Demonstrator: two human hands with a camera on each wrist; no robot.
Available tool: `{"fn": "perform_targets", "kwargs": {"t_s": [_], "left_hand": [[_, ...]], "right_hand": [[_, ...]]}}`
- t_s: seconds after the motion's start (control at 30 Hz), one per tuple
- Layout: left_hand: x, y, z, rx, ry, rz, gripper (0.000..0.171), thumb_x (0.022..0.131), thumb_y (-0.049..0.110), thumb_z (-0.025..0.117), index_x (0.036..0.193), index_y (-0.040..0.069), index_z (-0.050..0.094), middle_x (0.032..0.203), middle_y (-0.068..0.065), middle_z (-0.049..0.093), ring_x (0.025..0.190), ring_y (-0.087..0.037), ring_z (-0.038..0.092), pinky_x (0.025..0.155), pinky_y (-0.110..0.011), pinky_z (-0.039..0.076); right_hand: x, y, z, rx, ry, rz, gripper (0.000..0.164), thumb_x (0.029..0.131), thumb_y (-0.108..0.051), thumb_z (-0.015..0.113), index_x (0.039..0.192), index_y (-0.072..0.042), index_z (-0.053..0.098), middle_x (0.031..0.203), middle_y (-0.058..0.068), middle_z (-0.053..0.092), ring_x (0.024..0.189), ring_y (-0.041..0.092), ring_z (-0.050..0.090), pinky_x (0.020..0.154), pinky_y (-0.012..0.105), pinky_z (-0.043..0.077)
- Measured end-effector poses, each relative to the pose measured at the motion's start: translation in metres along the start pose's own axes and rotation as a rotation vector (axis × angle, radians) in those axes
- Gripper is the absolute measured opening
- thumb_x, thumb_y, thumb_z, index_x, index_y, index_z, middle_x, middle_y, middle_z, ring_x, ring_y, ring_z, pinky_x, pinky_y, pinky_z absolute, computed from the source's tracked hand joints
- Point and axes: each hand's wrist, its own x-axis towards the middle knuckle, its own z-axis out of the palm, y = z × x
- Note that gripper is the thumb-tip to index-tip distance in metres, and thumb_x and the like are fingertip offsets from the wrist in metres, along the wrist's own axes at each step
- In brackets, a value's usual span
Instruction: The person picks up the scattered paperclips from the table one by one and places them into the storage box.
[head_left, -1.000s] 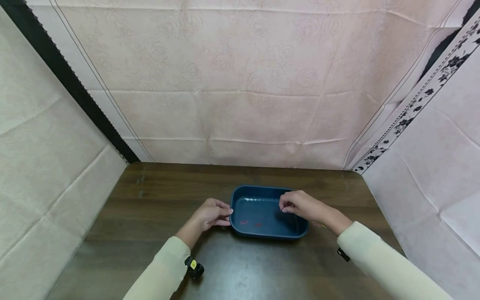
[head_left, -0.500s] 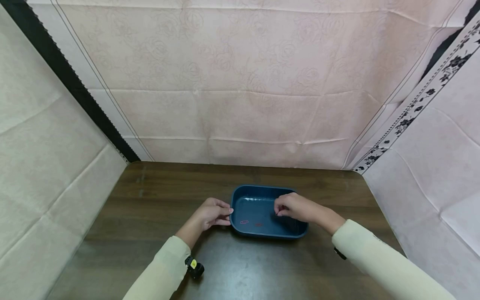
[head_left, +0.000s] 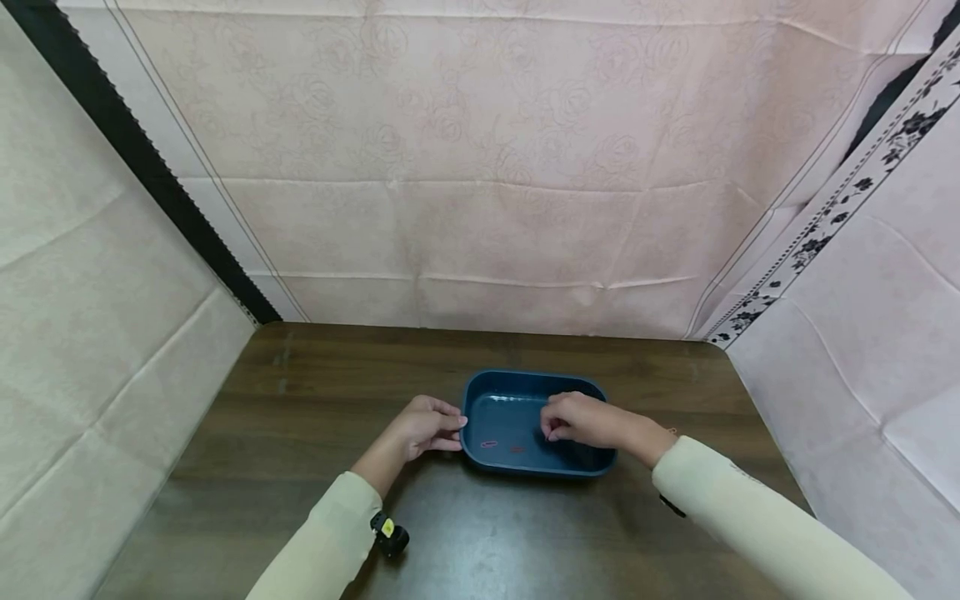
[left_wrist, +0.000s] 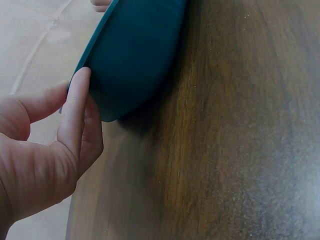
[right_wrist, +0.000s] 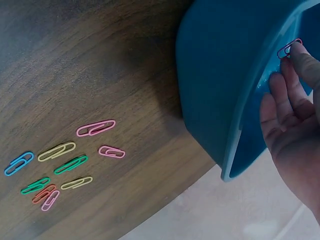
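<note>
A dark blue rectangular tray (head_left: 510,392) stands on the wooden table. My left hand (head_left: 426,427) pinches its left rim between thumb and fingers, seen closely in the left wrist view. Over the tray's right half, my right hand (head_left: 583,419) holds a pinkish-red paper clip (right_wrist: 282,52) between thumb and forefinger. Inside the tray lie a pink paper clip (head_left: 489,444) and a red paper clip (head_left: 517,449). The right forearm hides most of what lies right of the tray in the head view.
Several loose paper clips lie on the table beside the tray in the right wrist view, among them a pink clip (right_wrist: 96,128), a blue clip (right_wrist: 19,164) and a green clip (right_wrist: 70,164). Pale cloth (head_left: 480,233) hangs behind the table (head_left: 337,367) and at both sides.
My right hand has moved left and slightly down over the tray, its forearm now covering clips that showed on the table earlier. My left hand and the tray stay in place.
</note>
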Motion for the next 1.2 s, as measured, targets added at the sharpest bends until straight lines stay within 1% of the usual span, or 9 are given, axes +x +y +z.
{"fn": "perform_targets", "kwargs": {"t_s": [0.13,0.3,0.53,0.67,0.8,1.0,1.2], "left_hand": [[0.0,0.0,0.0,0.001,0.001,-0.002,0.03,0.099,0.007,0.068,0.123,-0.009,0.061,0.096,-0.019,0.067,0.076,-0.018,0.07,0.073,-0.035,0.067],[0.001,0.0,0.0,0.006,0.002,-0.011,0.03,0.099,0.007,0.068,0.124,-0.009,0.06,0.096,-0.018,0.067,0.076,-0.018,0.07,0.074,-0.035,0.066],[0.002,0.0,0.0,0.003,-0.003,-0.005,0.029,0.099,0.006,0.069,0.122,-0.01,0.061,0.094,-0.017,0.067,0.075,-0.018,0.07,0.074,-0.035,0.067],[0.001,0.001,0.0,0.003,-0.004,-0.003,0.028,0.099,0.006,0.068,0.122,-0.009,0.061,0.094,-0.017,0.067,0.075,-0.018,0.07,0.073,-0.036,0.067],[0.0,0.002,0.0,0.007,-0.005,-0.005,0.03,0.099,0.007,0.069,0.123,-0.009,0.061,0.096,-0.018,0.067,0.076,-0.019,0.07,0.074,-0.036,0.066],[0.0,0.002,0.0,0.002,-0.006,-0.002,0.029,0.099,0.006,0.068,0.122,-0.009,0.061,0.096,-0.018,0.067,0.076,-0.019,0.07,0.074,-0.036,0.067],[0.0,0.001,0.0,0.001,-0.009,0.0,0.028,0.099,0.006,0.068,0.121,-0.009,0.061,0.093,-0.017,0.067,0.074,-0.018,0.07,0.072,-0.035,0.066]], "right_hand": [[0.003,0.0,0.002,-0.019,-0.005,-0.007,0.007,0.098,-0.01,0.071,0.092,-0.014,0.069,0.084,-0.008,0.058,0.078,0.005,0.049,0.068,0.019,0.048],[0.007,0.0,0.005,-0.01,-0.031,-0.009,0.008,0.098,-0.009,0.07,0.093,-0.015,0.068,0.084,-0.008,0.06,0.077,0.004,0.051,0.068,0.019,0.05],[0.014,-0.002,0.011,0.003,-0.091,0.041,0.008,0.099,-0.01,0.07,0.092,-0.015,0.069,0.082,-0.008,0.06,0.074,0.003,0.052,0.069,0.017,0.051],[0.018,-0.004,0.012,-0.005,-0.102,0.044,0.009,0.098,-0.01,0.071,0.091,-0.015,0.069,0.081,-0.007,0.061,0.073,0.004,0.052,0.068,0.018,0.051],[0.02,-0.005,0.013,-0.018,-0.114,0.051,0.009,0.098,-0.01,0.071,0.09,-0.015,0.069,0.082,-0.006,0.063,0.073,0.004,0.053,0.069,0.017,0.051],[0.022,-0.006,0.016,-0.043,-0.125,0.037,0.01,0.097,-0.008,0.072,0.089,-0.014,0.07,0.081,-0.005,0.064,0.07,0.003,0.053,0.066,0.017,0.051],[0.024,-0.007,0.02,-0.084,-0.137,0.069,0.011,0.097,-0.01,0.072,0.088,-0.017,0.07,0.081,-0.008,0.064,0.071,0.002,0.054,0.066,0.016,0.051]]}}
